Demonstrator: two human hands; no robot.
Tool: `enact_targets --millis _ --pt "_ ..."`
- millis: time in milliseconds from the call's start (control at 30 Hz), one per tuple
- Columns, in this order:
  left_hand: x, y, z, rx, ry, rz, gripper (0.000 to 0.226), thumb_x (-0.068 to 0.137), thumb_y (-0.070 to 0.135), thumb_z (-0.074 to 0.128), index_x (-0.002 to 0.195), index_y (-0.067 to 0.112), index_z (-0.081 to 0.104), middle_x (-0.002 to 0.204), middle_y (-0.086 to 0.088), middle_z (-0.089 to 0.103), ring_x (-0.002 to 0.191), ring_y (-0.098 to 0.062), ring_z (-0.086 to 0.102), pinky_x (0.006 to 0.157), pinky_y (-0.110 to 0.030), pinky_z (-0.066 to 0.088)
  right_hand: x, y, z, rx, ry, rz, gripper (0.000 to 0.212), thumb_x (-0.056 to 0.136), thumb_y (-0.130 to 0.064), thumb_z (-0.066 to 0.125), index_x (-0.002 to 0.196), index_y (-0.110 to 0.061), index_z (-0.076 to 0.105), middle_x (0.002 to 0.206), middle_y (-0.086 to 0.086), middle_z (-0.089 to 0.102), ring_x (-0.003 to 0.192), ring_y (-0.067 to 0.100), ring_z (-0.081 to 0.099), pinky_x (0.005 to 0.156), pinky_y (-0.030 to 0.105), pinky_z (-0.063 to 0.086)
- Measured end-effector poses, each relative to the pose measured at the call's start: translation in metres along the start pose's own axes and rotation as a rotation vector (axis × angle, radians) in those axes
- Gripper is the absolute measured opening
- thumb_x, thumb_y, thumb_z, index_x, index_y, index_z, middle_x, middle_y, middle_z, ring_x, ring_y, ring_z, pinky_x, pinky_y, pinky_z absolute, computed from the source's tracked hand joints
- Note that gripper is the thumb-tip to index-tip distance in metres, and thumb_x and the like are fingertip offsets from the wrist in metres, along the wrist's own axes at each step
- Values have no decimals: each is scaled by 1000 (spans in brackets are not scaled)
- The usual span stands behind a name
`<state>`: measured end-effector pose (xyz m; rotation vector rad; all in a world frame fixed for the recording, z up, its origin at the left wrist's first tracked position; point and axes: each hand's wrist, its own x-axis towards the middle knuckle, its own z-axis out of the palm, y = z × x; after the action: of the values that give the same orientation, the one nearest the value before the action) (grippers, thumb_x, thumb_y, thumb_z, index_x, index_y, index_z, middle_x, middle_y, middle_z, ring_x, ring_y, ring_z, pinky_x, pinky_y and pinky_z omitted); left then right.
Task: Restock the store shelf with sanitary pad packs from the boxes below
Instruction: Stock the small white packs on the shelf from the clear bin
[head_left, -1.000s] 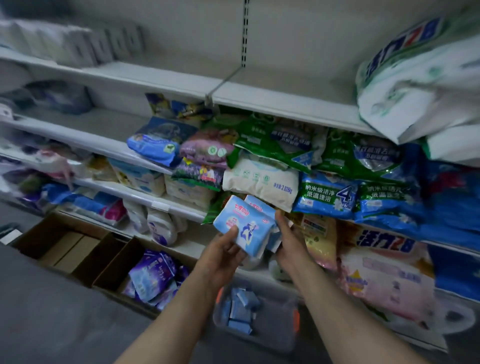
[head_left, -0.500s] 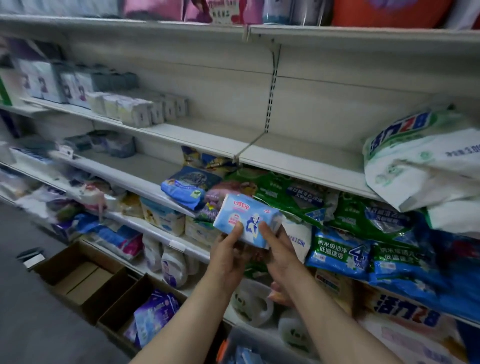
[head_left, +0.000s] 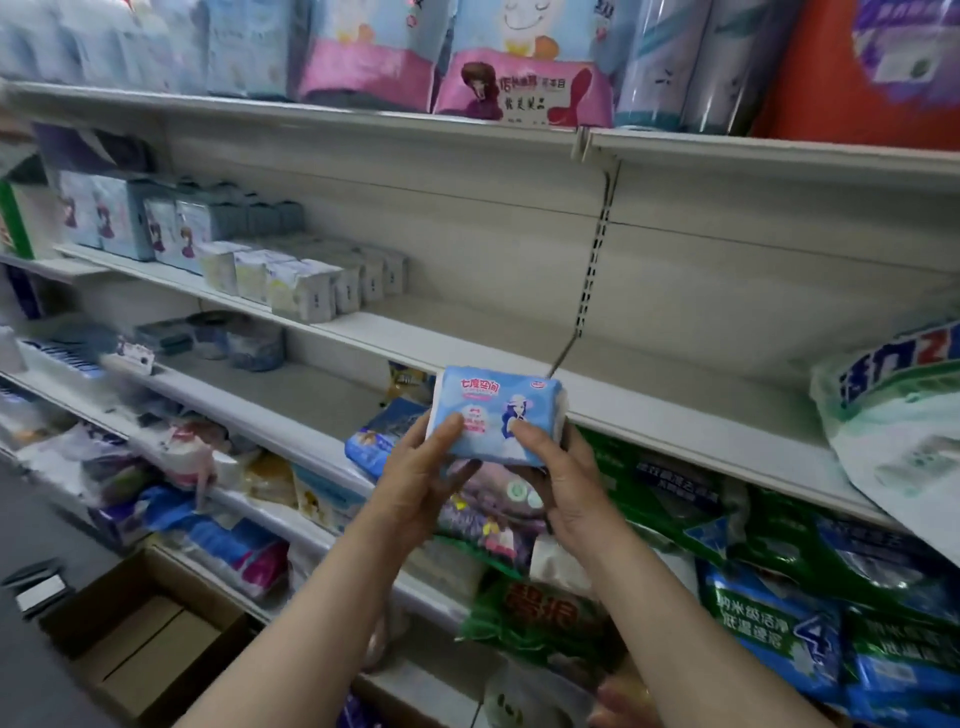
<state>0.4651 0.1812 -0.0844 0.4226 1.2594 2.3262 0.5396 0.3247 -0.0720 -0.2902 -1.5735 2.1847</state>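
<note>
Both bare hands, the left hand (head_left: 421, 470) and the right hand (head_left: 558, 475), grip one light-blue plastic sanitary pad pack (head_left: 496, 413) from below, thumbs pressed on its printed front. It is held up in front of a white metal shelf (head_left: 649, 415) that is mostly bare. A row of small pale packs (head_left: 306, 283) stands further left on that shelf, and an open brown cardboard box (head_left: 150, 634) sits on the floor below.

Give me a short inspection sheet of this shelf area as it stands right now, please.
Surface: white shelf at hand height, mostly bare.
Job's things: light blue pad pack held upright in front of that shelf; small packs lined up further left.
Clutter: detergent bags piled below; open cardboard box on the floor.
Grippers: left hand and right hand both grip the pack.
Cables: nothing seen.
Surroundings: large packs on the top shelf.
</note>
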Motion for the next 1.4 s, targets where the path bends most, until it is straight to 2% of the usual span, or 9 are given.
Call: enact_targets --millis 100,200,400,533,600,800,867,1033,1400 --pt "36 36 -22 66 -17 40 41 80 30 72 116 11 65 108 -6 74 95 -17 71 79 -33 59 41 -7 35 -73 -7 -56 38 84 -18 77 120 -14 66 109 9 76 97 26 73 82 40 59" --pt "77 68 -43 148 -18 71 39 83 30 76 117 11 67 111 -8 74 97 -19 71 83 -33 57 80 -11 67 -162 20 -117 32 86 -27 75 115 -18 68 102 -1 77 90 16 74 74 30 57" --pt "160 114 -84 325 -63 76 30 92 25 67 116 8 67 106 -8 76 88 -18 73 67 -23 57 160 -6 103 -255 47 -78 40 84 -35 77 120 -20 66 107 -5 76 94 13 73 77 26 55" --pt "216 132 -112 459 -135 28 43 83 31 77 118 6 69 112 -10 75 107 -29 70 93 -39 56 208 3 117 -289 67 -13 60 70 -36 85 122 -15 65 107 -1 77 98 19 74 91 38 57" --pt "241 137 -122 492 -158 5 39 85 23 76 119 5 69 112 -12 74 107 -31 70 98 -41 53 228 8 121 -305 89 11 50 73 -24 86 118 -13 66 104 1 77 94 19 74 85 34 59" --pt "293 141 -136 600 -156 -67 27 87 9 73 112 3 70 105 -15 75 95 -33 73 86 -43 57 270 21 128 -377 130 52 42 75 -9 84 113 -12 68 106 4 77 90 18 74 68 23 55" --pt "305 141 -138 600 -144 -82 22 87 2 71 109 1 69 105 -17 74 82 -26 72 73 -32 60 283 24 129 -421 145 32 40 75 -7 84 111 -13 68 104 4 77 89 17 75 66 21 55" --pt "332 141 -138 590 -88 -103 14 84 -8 71 95 0 66 106 -22 71 73 -20 68 60 -22 57 314 36 128 -557 177 -15 55 70 -18 91 118 -20 64 108 -2 76 95 16 73 85 34 60" --pt "397 127 -128 652 34 -116 42 82 -6 72 123 1 63 117 -19 69 106 -35 67 96 -46 54 375 47 134 -712 350 -31 64 63 -20 92 121 -18 65 115 0 73 100 20 71 93 41 57"
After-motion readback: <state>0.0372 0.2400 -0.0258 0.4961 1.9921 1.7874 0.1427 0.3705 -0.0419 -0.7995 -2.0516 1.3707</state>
